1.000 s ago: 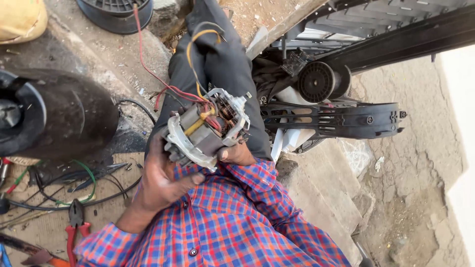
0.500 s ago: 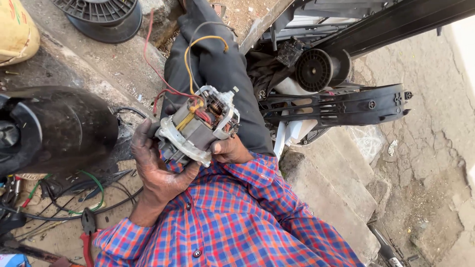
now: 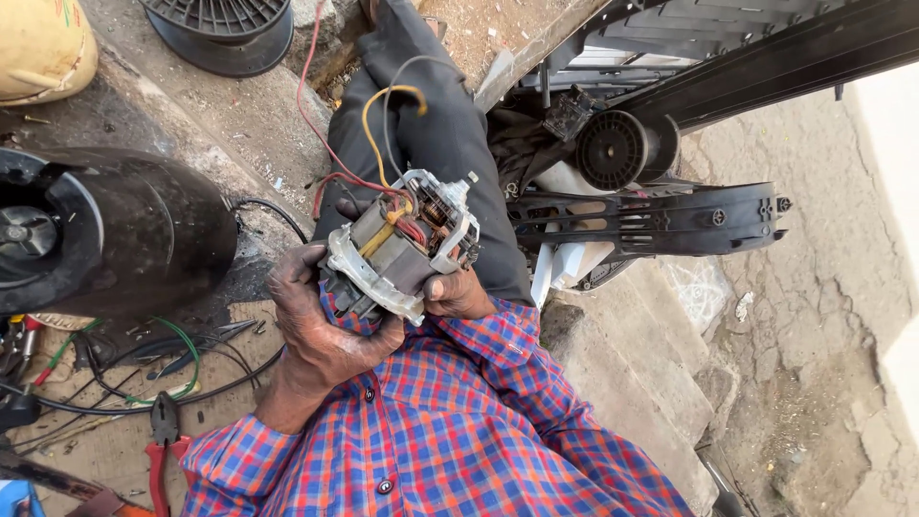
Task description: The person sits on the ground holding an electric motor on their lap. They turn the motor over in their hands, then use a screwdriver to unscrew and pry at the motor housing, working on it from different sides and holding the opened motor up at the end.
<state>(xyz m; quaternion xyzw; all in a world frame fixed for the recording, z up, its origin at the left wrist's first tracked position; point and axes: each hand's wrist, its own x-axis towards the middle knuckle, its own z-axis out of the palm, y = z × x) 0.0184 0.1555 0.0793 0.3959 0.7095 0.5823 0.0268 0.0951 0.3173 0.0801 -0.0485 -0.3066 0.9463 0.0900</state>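
Copper windings and grey steel plates, that's what the small electric motor [image 3: 402, 244] looks like up close. Both hands are wrapped around it, held up over the lap. The left hand [image 3: 321, 325] cups it from below and the side, fingers curled tight against the laminated stack. The right hand [image 3: 459, 295] grips the other end, thumb pressed on the metal frame. So both hands are closed on the motor, not loose at all.

Red, yellow and grey wires [image 3: 373, 124] loop off the top of the motor and trail over the dark trousers [image 3: 440, 124]. Sleeves are a red and blue checked shirt [image 3: 450, 431].

Off to the person's left there's a big black round housing [image 3: 124, 230] lying on its side, pretty grimy. Below it, on the ground, a tangle of black and green cables [image 3: 144, 369] and a pair of red-handled pliers [image 3: 163, 445].

Up top, a black ribbed fan cover [image 3: 225, 24] sits on the concrete, with a yellowish container [image 3: 43, 48] at the corner.

On the right side, a black plastic frame [image 3: 661, 220] with slots, plus a black ribbed wheel part [image 3: 613, 148] just above it. Rough stone steps [image 3: 651, 364] beyond that.
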